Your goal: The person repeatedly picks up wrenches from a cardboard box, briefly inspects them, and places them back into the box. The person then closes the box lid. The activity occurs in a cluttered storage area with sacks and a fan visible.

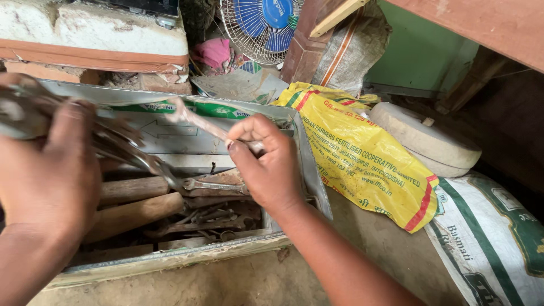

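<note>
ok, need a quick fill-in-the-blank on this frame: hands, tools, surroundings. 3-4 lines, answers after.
1. The right hand holds a single ____ above the metal toolbox.
2. The left hand grips a ____ of spanners.
3. Wooden handles lie ____ the toolbox.
4. The sack right of the toolbox is mainly ____ in colour.

Missing words: spanner; bunch; inside; yellow

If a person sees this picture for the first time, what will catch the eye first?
First, the two hands over the open metal toolbox: the right hand grips a spanner, and the left hand holds a bunch of metal tools. Next, the bright yellow sack lies right of the box, and a blue fan stands behind, top centre.
</note>
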